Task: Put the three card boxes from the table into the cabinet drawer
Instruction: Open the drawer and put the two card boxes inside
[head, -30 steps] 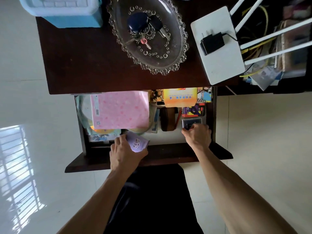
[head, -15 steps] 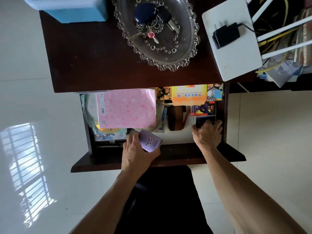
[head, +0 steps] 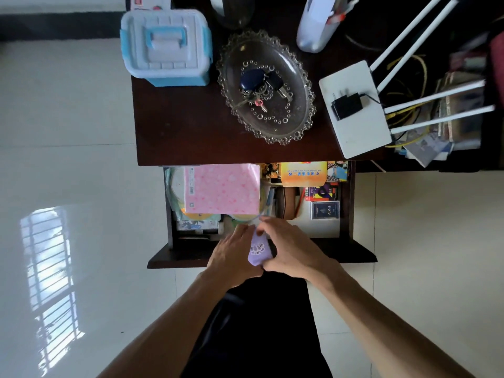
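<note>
Two hands meet over the front edge of the open dark wooden cabinet drawer (head: 345,208), and between them sits the small lilac card box with a white pattern (head: 259,251). The left hand (head: 236,255) cups it from the left, while the right hand (head: 293,251) closes fingers over its top and right side; both look closed on the box, though how much weight each carries cannot be told. The box is above the drawer's front lip, not yet inside.

Two other card boxes appear already stowed at the drawer's right side: a dark navy card box with a pale border (head: 325,210) and, just behind it, a purple, red and black card box (head: 321,192). So this is judged the last one.

To finish well, one hand should probably take the box alone, gripping its long edges. The pale bare floor of the drawer in front of the navy box looks like the natural slot. Lower it flat there, clear of the pink speckled sheet (head: 222,189) and the brown leather case (head: 286,204). Let go only once it rests, since a tilted box could catch when the drawer closes. The dark desk (head: 191,132) above holds no card box.
</note>
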The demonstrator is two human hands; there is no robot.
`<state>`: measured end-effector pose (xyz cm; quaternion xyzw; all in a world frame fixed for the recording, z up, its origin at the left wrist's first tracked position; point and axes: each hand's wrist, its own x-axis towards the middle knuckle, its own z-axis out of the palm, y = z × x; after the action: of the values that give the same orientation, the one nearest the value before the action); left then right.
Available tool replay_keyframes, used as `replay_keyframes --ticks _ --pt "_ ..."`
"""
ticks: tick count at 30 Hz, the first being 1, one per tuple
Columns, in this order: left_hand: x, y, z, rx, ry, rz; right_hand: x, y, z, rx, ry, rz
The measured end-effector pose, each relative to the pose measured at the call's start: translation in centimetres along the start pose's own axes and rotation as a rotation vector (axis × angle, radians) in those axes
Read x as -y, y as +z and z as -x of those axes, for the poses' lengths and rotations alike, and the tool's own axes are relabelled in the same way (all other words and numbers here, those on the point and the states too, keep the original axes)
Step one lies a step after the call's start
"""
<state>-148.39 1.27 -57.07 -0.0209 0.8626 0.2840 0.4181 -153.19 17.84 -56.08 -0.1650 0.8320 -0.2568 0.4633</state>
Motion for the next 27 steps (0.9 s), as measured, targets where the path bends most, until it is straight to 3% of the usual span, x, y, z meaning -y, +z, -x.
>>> replay_keyframes --ticks 4,14,19,24,27 --pt "-0.2 -0.1 0.2 0.012 0.015 -0.057 1.2 -0.1 -0.5 0.038 -0.004 0.096" --pt "1.3 0.5 -0.7 -0.011 0.058 0.068 0.3 0.8 -2.0 0.04 -0.079 0.349" --pt "2.1 1.2 -0.3 -0.084 -0.027 0.138 -2.2 1.5 -1.0 -0.068 0.102 0.184" --pt "4.3 2.1 -0.3 -0.248 -0.258 0.303 -6.0 2.4 -0.2 -0.219 0.38 0.066" --pt "5.9 3.1 -0.1 -0.203 -0.341 0.295 -8.3 3.2 -0.1 -0.28 0.537 0.021"
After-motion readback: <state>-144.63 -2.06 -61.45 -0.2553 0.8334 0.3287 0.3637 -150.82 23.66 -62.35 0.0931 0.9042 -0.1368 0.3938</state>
